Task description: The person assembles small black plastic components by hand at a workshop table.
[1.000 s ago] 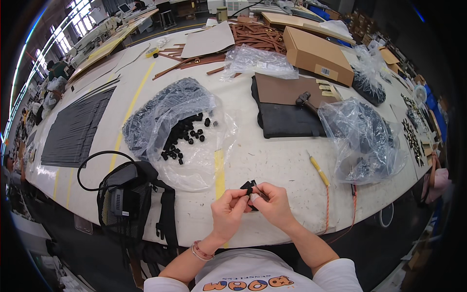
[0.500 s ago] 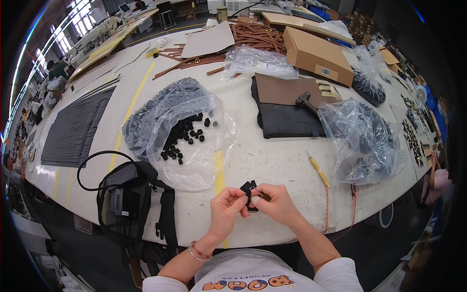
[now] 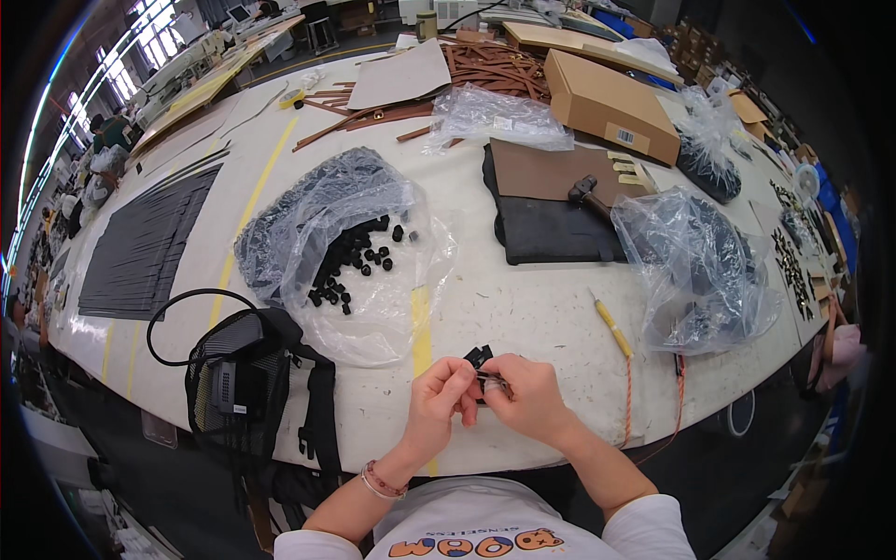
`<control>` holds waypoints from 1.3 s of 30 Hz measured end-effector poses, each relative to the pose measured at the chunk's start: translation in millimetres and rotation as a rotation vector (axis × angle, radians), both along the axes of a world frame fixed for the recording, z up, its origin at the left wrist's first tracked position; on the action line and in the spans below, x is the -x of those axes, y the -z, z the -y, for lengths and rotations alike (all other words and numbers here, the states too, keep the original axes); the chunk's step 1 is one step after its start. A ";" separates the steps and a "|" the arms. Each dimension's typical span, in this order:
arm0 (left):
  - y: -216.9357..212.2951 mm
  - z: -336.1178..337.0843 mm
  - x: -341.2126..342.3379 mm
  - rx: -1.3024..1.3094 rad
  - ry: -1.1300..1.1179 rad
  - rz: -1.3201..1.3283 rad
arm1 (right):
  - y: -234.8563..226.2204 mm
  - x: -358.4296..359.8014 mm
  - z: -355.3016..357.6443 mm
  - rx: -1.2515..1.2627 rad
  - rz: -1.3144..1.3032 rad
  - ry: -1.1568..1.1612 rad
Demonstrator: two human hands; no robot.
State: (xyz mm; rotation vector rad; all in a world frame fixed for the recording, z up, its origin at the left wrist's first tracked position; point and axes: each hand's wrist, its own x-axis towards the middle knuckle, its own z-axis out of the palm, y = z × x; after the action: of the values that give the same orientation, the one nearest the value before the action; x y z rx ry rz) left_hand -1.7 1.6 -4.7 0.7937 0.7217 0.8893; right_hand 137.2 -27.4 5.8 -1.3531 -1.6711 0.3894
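Both hands meet at the near edge of the white worktable, right in front of the person's chest. The left hand and right hand are pressed close together, fingertips pinched from both sides on a small black plastic clip that pokes up between them; a thin dark strip seems to run into it, too small to tell for sure. The clip sits above the table edge, not resting on it. Judged by looks, it is light, stiff and hard, probably a bit slick, so a fingertip pinch on its flat sides suits it better than a whole-hand grip; small enough to drop easily. Beyond the hands, a clear plastic bag lies open with loose black round parts spilled on it. Right of the hands a yellow-handled tool lies on the table, near an orange cord. Further right, another clear bag of dark parts. At left, a black mesh pouch hangs at the table edge. Further back, a dark mat with a brown sheet and a cardboard box.
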 end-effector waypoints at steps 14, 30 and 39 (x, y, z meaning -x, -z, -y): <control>1.1 -5.8 6.2 -0.023 0.215 -0.057 | -1.5 4.4 2.0 0.081 -0.106 -0.014; -2.4 0.9 6.0 -0.352 0.058 -0.366 | 10.3 -10.4 -8.2 0.621 -0.652 -0.276; -19.1 -8.7 15.6 -0.141 0.250 -0.273 | -3.4 -18.1 -8.7 0.881 -1.009 -0.457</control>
State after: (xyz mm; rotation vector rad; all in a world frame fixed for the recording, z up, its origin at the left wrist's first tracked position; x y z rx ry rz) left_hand -17.3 10.3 14.4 1.1194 0.7829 0.6159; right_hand 155.3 -18.6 9.3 -0.9782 -0.8918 1.8804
